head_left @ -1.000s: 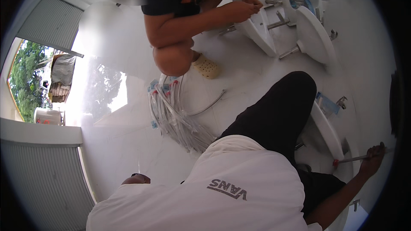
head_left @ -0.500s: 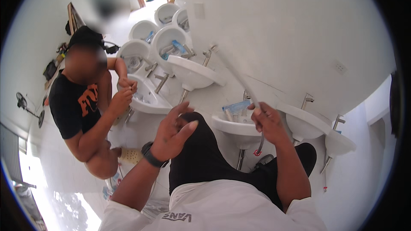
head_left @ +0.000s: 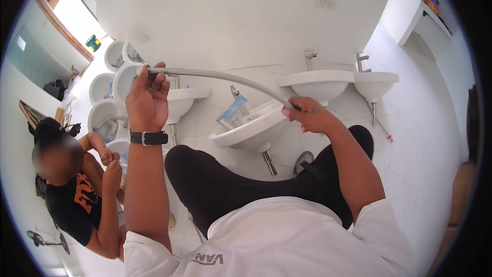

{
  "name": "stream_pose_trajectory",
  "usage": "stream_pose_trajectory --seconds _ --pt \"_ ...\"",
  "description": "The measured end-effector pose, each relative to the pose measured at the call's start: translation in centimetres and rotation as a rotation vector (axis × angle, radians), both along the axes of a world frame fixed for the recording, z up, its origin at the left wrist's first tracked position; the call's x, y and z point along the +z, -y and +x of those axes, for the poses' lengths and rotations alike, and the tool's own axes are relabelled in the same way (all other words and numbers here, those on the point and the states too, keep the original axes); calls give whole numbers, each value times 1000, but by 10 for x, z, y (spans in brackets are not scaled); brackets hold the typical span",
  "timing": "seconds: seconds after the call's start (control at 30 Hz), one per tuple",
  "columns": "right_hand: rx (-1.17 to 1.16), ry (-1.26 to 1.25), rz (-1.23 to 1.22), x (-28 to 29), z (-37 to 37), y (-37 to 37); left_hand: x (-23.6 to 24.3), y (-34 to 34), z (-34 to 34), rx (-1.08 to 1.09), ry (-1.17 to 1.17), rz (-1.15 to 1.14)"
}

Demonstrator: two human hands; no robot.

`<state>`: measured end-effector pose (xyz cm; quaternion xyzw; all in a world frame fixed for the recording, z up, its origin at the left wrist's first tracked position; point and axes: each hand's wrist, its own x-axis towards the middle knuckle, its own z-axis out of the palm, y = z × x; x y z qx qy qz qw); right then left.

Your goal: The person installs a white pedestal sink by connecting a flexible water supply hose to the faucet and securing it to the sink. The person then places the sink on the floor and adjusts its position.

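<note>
A braided grey flexible hose (head_left: 215,76) is held level and slightly bowed between my two hands. My left hand (head_left: 148,95), palm up with a dark watch at the wrist, has its fingers curled on the hose's left end. My right hand (head_left: 310,115) grips the other end; a small red piece peeks out beneath it. Below the hose, a white washbasin (head_left: 248,133) rests tilted on the floor between my knees, with a faucet, a blue plastic package (head_left: 233,110) and a metal drain pipe (head_left: 269,161) underneath.
More basins (head_left: 320,84) with faucets line the white wall, and several others (head_left: 105,118) cluster at left. A co-worker (head_left: 77,190) in a black shirt crouches beside me, hands together. A white counter (head_left: 402,10) stands at upper right, cardboard (head_left: 461,190) at right, a doorway (head_left: 66,15) at upper left.
My view has swung toward the wall. My left hand has risen and closed on the hose, which my right hand was holding and has brought from upright to level across my front.
</note>
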<state>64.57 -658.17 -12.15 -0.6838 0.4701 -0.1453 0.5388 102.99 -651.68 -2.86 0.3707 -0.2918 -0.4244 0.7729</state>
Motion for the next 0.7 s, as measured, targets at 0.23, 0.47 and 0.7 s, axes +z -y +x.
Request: stream_pose_trajectory --seconds 0.23,0.47,0.7 --pt "-393 61 -470 42 -104 9 -131 -6 -70 -447 1093 476" --pt "-582 -366 -408 58 -146 -11 -200 17 -94 -724 1534 629" --pt "-502 -519 -394 6 -126 23 -276 106 -22 -805 1221 1131"
